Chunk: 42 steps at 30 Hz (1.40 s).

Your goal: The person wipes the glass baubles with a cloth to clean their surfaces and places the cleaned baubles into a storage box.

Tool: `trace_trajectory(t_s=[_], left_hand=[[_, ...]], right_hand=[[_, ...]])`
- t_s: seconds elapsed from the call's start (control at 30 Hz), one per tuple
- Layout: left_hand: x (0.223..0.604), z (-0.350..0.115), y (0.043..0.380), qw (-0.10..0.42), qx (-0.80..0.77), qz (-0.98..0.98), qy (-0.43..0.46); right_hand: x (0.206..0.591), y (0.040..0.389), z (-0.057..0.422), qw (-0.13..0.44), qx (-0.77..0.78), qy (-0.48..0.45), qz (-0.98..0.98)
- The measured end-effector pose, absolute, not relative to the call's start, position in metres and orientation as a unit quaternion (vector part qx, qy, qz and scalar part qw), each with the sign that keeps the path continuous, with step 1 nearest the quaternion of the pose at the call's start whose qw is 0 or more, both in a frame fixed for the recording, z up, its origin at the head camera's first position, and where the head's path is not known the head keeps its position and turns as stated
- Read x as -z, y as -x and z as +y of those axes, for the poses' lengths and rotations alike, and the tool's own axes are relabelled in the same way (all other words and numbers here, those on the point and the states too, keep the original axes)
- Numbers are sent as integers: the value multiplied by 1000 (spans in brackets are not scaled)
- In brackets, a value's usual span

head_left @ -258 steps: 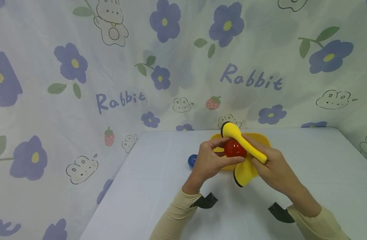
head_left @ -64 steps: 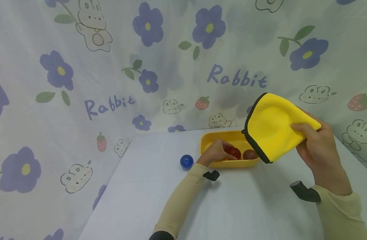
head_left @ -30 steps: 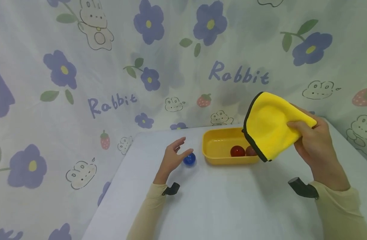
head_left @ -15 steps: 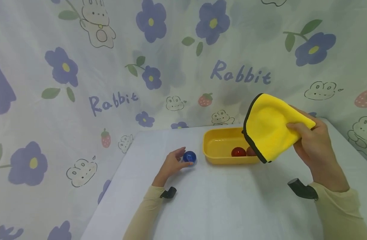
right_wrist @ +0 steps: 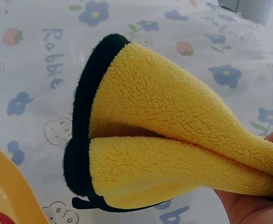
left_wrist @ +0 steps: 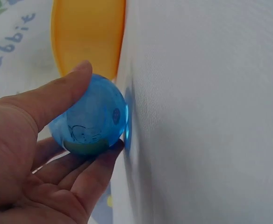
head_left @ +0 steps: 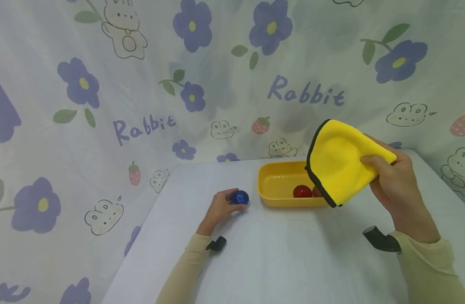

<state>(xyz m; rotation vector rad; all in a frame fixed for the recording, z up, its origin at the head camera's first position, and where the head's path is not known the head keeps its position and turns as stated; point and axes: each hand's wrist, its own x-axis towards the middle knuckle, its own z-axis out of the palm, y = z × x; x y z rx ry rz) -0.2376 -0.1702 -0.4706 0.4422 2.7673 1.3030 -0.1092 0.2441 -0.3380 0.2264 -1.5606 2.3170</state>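
Note:
My left hand (head_left: pixel 218 209) holds a clear blue ball (head_left: pixel 240 197) between thumb and fingers, left of the yellow bin. In the left wrist view the thumb lies across one side of the blue ball (left_wrist: pixel 96 116) and the fingers curl behind the other; it sits at the white tabletop. My right hand (head_left: pixel 397 185) pinches a folded yellow towel (head_left: pixel 342 162) with black edging, held up above the bin's right end. The right wrist view shows the towel's (right_wrist: pixel 160 107) fluffy folds hanging away from the fingers.
A yellow plastic bin (head_left: pixel 274 202) stands at the back of the white table (head_left: pixel 270 257). Inside lie a red ball (head_left: pixel 302 191) and a duller reddish ball (head_left: pixel 317 192), partly hidden by the towel. A flower-printed curtain (head_left: pixel 232 76) hangs behind.
The red ball went from both hands and the towel into the bin. My left hand then left the bin, moved left and closed around the blue ball. The right hand keeps the towel raised.

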Motion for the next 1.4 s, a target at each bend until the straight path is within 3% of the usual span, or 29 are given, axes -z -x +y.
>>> trace_trajectory(t_s=[0.53, 0.97, 1.4], left_hand=[[463, -179, 232, 6, -424, 900, -103], [395, -151, 224, -23, -464, 874, -144], [358, -107, 207, -8, -539, 818, -203]], right_hand=[[343, 112, 235, 139, -793, -61, -590], [346, 114, 232, 129, -788, -59, -599], [347, 117, 228, 120, -783, -72, -606]])
